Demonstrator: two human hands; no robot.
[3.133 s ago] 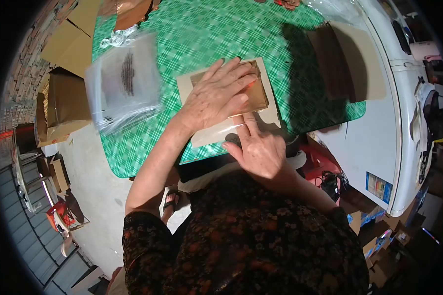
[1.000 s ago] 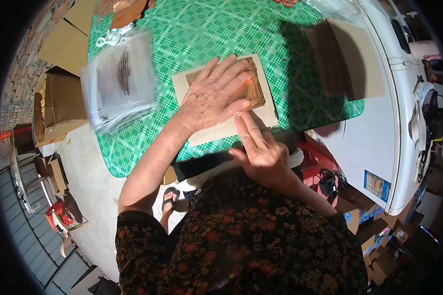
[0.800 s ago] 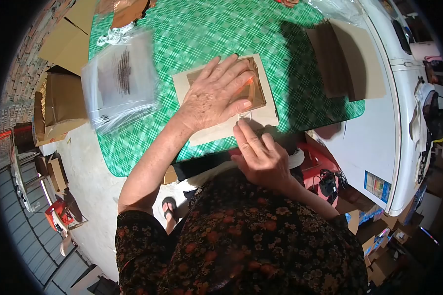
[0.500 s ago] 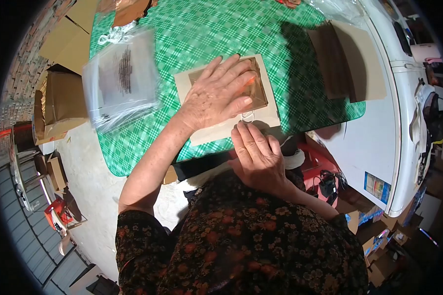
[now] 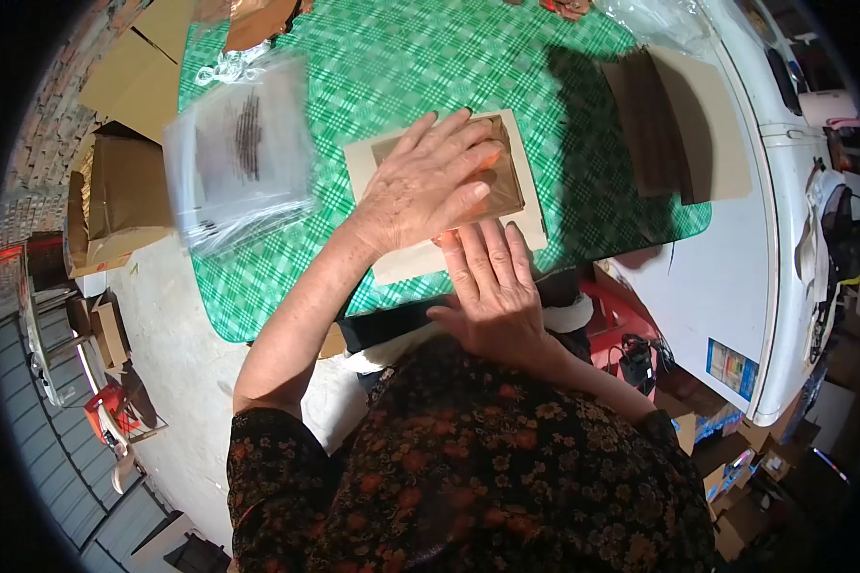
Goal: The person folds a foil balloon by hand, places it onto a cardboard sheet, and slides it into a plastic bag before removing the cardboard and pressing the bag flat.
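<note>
On the green checked tablecloth (image 5: pixel 354 86) lies a cream sheet (image 5: pixel 411 265) with a brown rectangular piece (image 5: pixel 511 181) on top. My left hand (image 5: pixel 425 181) rests flat across the brown piece with its fingers stretched out. Just below it, my right hand (image 5: pixel 492 286) lies with fingers extended over the sheet's near edge. A small orange-red spot shows between the two hands, too small to make out. What lies beneath my palms is hidden.
Clear plastic bags (image 5: pixel 244 153) are stacked left of the sheet, with white string (image 5: pixel 231 67) behind them. Brown and cream card (image 5: pixel 678 124) lies at the right. An open cardboard box (image 5: pixel 129 205) stands beyond the left table edge.
My right hand has moved up and its fingers have straightened over the sheet, covering the white loop seen there before. My left hand stays on the brown piece.
</note>
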